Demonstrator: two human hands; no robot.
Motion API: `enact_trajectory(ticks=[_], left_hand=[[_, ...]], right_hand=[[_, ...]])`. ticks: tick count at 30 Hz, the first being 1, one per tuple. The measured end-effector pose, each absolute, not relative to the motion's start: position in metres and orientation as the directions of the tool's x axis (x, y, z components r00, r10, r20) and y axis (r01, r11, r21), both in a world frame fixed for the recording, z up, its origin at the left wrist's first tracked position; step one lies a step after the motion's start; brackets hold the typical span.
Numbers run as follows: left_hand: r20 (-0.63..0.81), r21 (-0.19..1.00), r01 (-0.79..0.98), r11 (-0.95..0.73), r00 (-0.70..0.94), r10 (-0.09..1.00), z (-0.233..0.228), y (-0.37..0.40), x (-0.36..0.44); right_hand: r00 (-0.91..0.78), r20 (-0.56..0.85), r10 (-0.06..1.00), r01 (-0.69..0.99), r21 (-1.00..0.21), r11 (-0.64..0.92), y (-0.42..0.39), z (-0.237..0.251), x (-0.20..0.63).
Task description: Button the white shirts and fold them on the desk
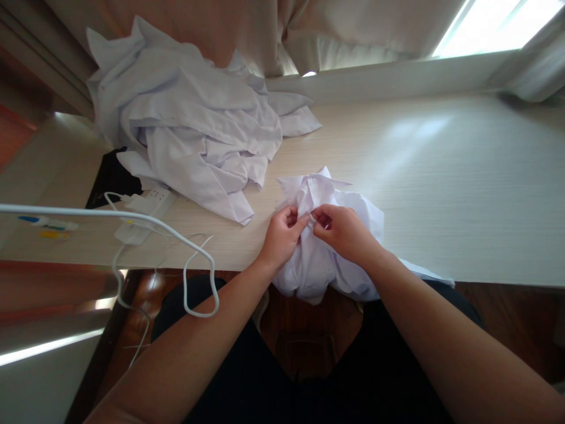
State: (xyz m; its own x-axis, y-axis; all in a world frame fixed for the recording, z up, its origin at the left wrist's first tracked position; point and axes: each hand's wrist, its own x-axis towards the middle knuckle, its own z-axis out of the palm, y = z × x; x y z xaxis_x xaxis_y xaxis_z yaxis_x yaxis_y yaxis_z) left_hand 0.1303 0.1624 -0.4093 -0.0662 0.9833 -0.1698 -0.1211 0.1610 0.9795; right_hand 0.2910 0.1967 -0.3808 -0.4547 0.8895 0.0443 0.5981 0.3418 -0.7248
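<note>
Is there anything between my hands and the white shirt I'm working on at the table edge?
No. Both the left hand and right hand already pinch the white shirt; nothing lies between them.

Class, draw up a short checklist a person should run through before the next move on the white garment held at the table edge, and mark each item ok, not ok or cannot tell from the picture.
1. Both hands on the white garment: ok; left hand and right hand pinch it close together.
2. Garment supported: ok in part; it rests on the table, its lower part hanging over the front edge.
3. Small item between the fingertips (button or similar): cannot tell.
4. Pile of white clothes apart from the held garment: ok.
5. White cable clear of the left arm: cannot tell; it loops close by.
6. Power strip clear of the work: ok.
</note>
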Motion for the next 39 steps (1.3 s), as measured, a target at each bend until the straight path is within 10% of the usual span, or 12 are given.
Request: enact_trajectory(ticks=[39], left_hand=[[-0.161,0.982,-0.112,0.153,-0.059,0.985,-0.4079,0.1616,0.1307]], right_hand=[[-0.450,0.049,0.892,0.600,-0.723,0.342,0.1974,-0.3811,0.2908]])
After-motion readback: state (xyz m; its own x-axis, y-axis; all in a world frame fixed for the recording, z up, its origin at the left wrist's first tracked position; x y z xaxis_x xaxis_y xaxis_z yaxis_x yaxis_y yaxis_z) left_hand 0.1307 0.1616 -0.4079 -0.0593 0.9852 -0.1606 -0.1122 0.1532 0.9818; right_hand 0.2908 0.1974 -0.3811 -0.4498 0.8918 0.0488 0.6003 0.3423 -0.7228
